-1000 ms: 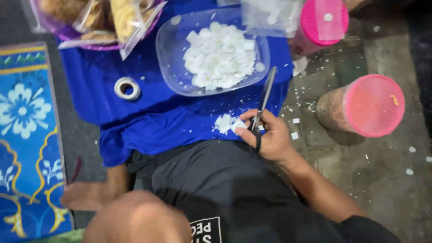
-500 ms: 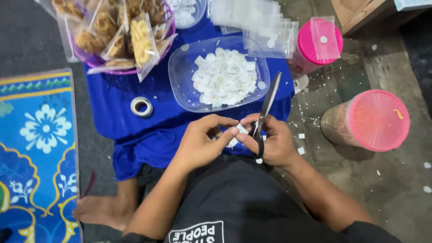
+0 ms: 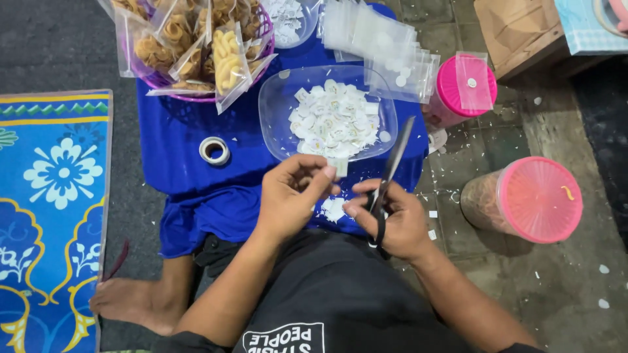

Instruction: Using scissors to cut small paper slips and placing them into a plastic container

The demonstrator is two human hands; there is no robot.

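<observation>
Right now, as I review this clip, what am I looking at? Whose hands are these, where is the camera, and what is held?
There is no machine here. The camera sits on a person's head and looks down at their own two hands. The person sits on the floor before a blue cloth. The right hand holds scissors, blades pointing away. The left hand pinches a small white paper piece. On the cloth lie a clear tray of white cut pieces, a tape roll, a basket of bagged snacks and clear bags. Two pink-lidded jars stand to the right.
</observation>
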